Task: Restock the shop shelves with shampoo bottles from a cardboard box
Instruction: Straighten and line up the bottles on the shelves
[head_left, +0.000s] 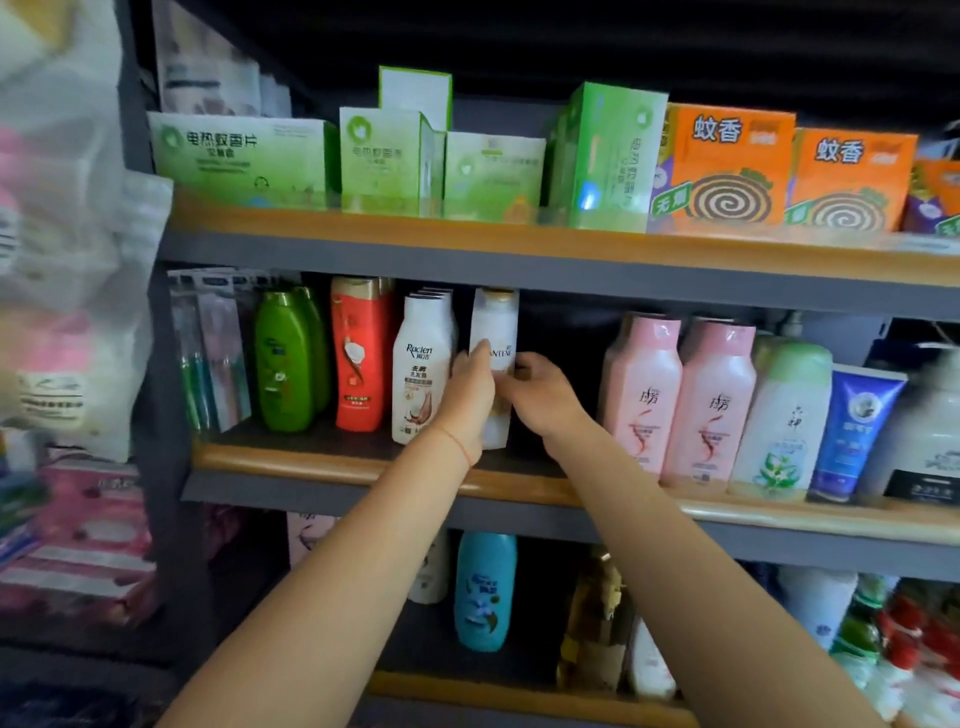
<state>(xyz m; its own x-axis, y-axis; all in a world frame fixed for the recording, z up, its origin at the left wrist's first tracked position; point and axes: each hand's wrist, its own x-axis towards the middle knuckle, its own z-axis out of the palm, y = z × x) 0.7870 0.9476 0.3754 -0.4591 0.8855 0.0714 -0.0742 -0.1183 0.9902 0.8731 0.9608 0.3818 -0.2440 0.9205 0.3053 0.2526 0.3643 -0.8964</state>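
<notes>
Head view: our left hand (470, 395) and right hand (545, 395) curl their fingers round the white Pantene bottle (496, 332), upright on the middle shelf (337, 462), just right of the Raclen bottle (422, 364). We judge it stiff, smooth, fairly heavy; grip its waist. Behind it, a dark gap.

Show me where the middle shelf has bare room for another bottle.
The one open gap lies right of the white Pantene bottle held by the left hand and right hand, bordered by the pink bottles. Left of it, bottles stand packed; right of the pink bottles is crowded too.
</notes>
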